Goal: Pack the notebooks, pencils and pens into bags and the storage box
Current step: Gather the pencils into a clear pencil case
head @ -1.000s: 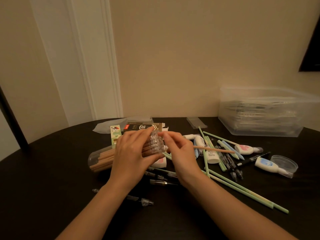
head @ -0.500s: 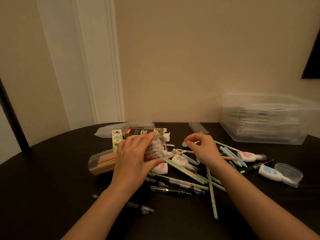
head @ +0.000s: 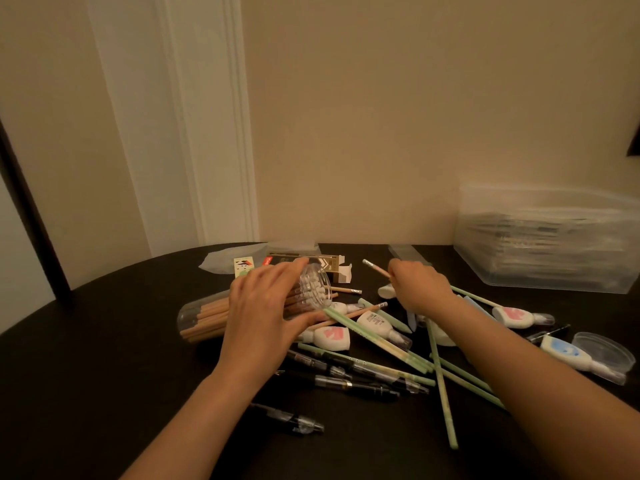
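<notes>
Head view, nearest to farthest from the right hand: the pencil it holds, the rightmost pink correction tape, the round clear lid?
1. Pencil: in the right hand grip.
2. Pink correction tape: lying to its right.
3. Round clear lid: far right, beyond the tape.

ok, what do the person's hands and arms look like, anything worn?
Nothing worn. Left hand and right hand are bare: no gloves, rings or watch visible. Left forearm and right forearm are uncovered to the frame edge, no sleeves or bands.
</notes>
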{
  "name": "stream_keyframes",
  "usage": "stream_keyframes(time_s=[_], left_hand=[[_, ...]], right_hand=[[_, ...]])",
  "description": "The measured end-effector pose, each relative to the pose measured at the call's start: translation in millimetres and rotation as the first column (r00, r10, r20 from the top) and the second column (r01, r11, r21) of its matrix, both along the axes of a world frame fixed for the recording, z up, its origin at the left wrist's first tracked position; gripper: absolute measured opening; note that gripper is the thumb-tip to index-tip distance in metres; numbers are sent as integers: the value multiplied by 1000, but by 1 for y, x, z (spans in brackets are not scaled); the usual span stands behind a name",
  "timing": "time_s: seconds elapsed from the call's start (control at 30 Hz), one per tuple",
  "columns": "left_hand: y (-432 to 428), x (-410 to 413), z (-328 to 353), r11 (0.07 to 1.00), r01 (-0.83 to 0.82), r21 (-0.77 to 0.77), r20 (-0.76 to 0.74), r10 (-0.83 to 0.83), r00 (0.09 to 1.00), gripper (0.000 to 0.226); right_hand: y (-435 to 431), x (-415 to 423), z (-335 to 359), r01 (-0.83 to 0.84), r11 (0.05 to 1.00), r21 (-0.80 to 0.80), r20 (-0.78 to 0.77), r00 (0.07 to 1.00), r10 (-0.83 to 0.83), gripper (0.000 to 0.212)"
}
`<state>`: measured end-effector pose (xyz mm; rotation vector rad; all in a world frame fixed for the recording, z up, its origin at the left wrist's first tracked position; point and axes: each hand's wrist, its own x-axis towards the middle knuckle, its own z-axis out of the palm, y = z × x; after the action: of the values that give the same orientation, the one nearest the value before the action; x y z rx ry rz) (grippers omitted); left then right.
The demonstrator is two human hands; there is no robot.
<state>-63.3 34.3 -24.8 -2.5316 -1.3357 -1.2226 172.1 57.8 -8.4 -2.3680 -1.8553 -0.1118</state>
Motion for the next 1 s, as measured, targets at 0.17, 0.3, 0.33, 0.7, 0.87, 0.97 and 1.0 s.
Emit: stream_keyframes(time_s=[0.17,0.3,0.33,0.7,0.87,0.97,1.0], left_hand=[[1,-4,0,1000,1,4,0,-1,1000,75],[0,-6,1,1000,2,5,6,-2,1000,76],[0,-6,1,1000,5,6,10,-5,1000,76],[1,-10,5,1000,20,10,53,-21,998,74],[1,-11,5,1000,13,5,64,-13,998,75],[0,-11,4,1000,10,2,56,-10,998,75],[0,-11,4,1000,11,0,55,-11,998,74]], right_hand=[[5,-16,6,-126,992,-3,-223,967,122,12],[8,-21,3,-156,971,-180,-310,946,95,19],[9,-22,1,-152,968,-200,-312,946,84,21],[22,-26,-5,24,998,62,-316,949,-3,18],[24,-25,7,206,889,409,-631,768,112,19],[21,-27,19,264,808,527,-710,660,247,35],[21,-27,22,261,792,552,-716,635,290,45]])
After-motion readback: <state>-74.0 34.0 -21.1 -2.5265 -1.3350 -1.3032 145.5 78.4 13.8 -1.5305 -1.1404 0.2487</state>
